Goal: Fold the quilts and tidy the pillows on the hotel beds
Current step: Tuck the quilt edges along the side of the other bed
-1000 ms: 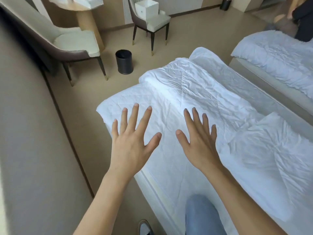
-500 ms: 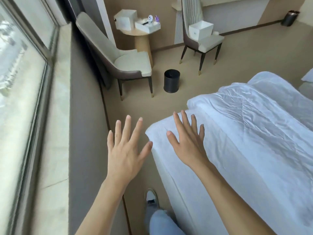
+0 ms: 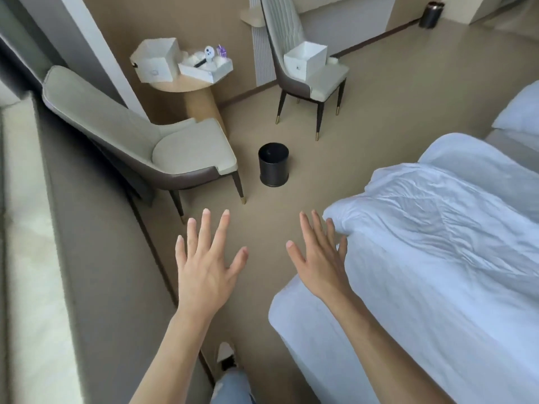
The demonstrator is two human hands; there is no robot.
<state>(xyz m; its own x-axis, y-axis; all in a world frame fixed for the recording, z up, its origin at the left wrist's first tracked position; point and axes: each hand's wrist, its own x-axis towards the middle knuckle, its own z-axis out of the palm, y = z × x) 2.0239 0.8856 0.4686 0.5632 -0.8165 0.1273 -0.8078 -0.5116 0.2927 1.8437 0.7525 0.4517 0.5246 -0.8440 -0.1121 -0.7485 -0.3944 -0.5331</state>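
Observation:
A folded white quilt [image 3: 431, 217] lies crumpled across the near bed [image 3: 393, 325], which fills the lower right. My left hand [image 3: 208, 266] hovers over the floor beside the bed, fingers spread, holding nothing. My right hand [image 3: 320, 258] is also spread and empty, at the bed's corner, its fingertips close to the quilt's edge. A corner of the second bed's white bedding [image 3: 522, 112] shows at the right edge. No pillow is in view.
A black bin [image 3: 273, 164] stands on the beige floor ahead of my hands. One cream chair [image 3: 140, 147] sits left, another [image 3: 309, 74] holds a white box. A round side table [image 3: 186, 83] carries boxes. A window ledge [image 3: 26, 258] runs along the left.
The view has swung left off the bed toward the chairs and floor. Both hands, earlier flat over the quilt, now hang beside the bed's corner, still spread and empty.

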